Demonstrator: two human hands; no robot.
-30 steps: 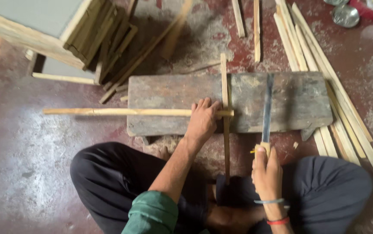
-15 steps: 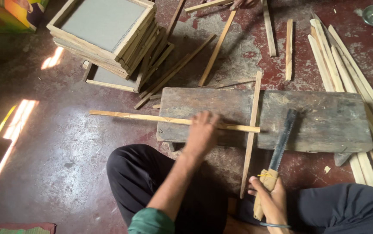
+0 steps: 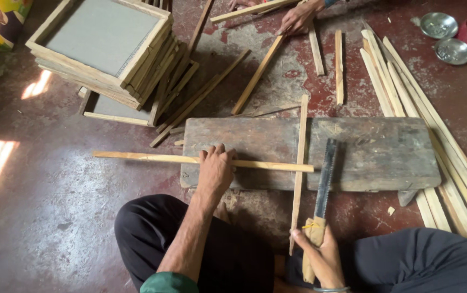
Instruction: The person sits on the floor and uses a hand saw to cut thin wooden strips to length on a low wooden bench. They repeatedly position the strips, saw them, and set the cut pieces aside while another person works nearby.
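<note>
My left hand (image 3: 214, 169) presses flat on a long thin wooden strip (image 3: 146, 158) that lies crosswise over a worn wooden board (image 3: 374, 152) on the floor. A second strip (image 3: 301, 141) crosses it, running toward me. My right hand (image 3: 320, 258) grips the cloth-wrapped handle of a saw (image 3: 325, 176) whose blade rests on the board just right of the crossing strip. My legs in dark trousers sit on either side.
A stack of wooden frames with grey panels (image 3: 100, 46) stands at the upper left. Loose strips (image 3: 434, 141) lie along the right and behind the board. Two metal bowls (image 3: 445, 35) sit top right. Another person's hand (image 3: 298, 19) holds a strip at the top.
The view has shifted and pulled back, showing more of the floor at left. My left hand has slid left along the strip. The saw blade stays on the board.
</note>
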